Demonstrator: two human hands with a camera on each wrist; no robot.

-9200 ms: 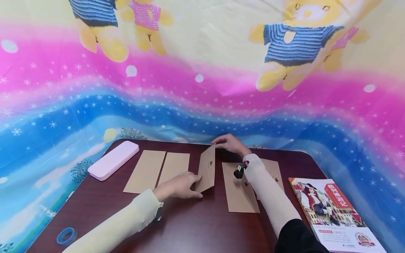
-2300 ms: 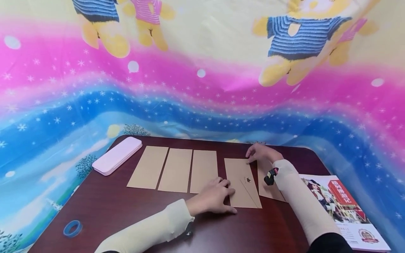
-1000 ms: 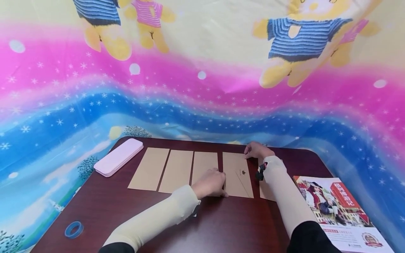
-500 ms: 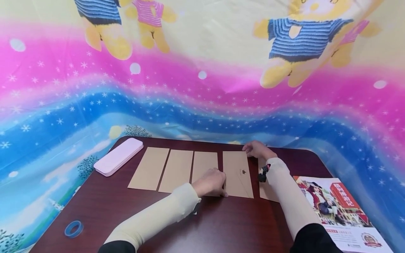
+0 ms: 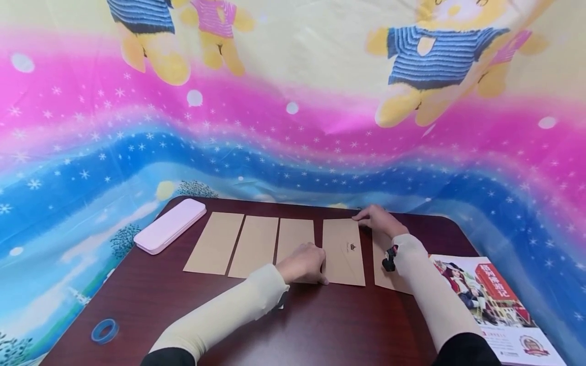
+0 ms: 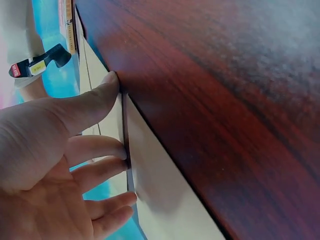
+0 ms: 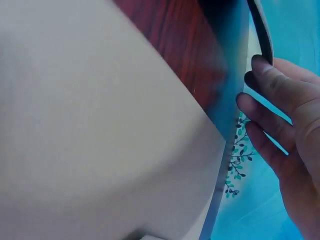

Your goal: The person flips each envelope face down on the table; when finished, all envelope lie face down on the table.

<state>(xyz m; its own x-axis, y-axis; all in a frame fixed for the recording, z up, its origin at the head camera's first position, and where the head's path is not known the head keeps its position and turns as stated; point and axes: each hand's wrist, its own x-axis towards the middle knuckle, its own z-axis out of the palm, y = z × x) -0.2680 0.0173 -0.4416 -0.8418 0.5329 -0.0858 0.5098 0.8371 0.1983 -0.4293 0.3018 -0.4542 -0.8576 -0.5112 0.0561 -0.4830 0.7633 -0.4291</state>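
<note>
I have the right hand (image 5: pixel 379 220) at the far right corner of a flat tan paper rectangle with a small black crown print (image 5: pixel 339 254), pinching that corner between thumb and fingers. I judge the corner grip keeps the printed face uncovered and gives control over its angle. The left hand (image 5: pixel 303 264) grasps nothing that I can make out: its loosely bent, spread fingers touch the left edge, thumb by the near corner, probably to brace the paper. The printed rectangle lies on the glossy red-brown wooden worktop (image 5: pixel 329 330), just right of three plain tan paper rectangles (image 5: pixel 253 246) set in a row with narrow gaps, which I take as keeping each one separate. Another tan paper rectangle (image 5: pixel 382 277) is partly hidden by the right forearm (image 5: pixel 439 290). The pink rectangular case (image 5: pixel 170 226), the blue ring-shaped roll (image 5: pixel 105 331) and the book with an illustrated cover (image 5: pixel 490 295) lie toward the sides, seemingly kept out of the hands' way.
</note>
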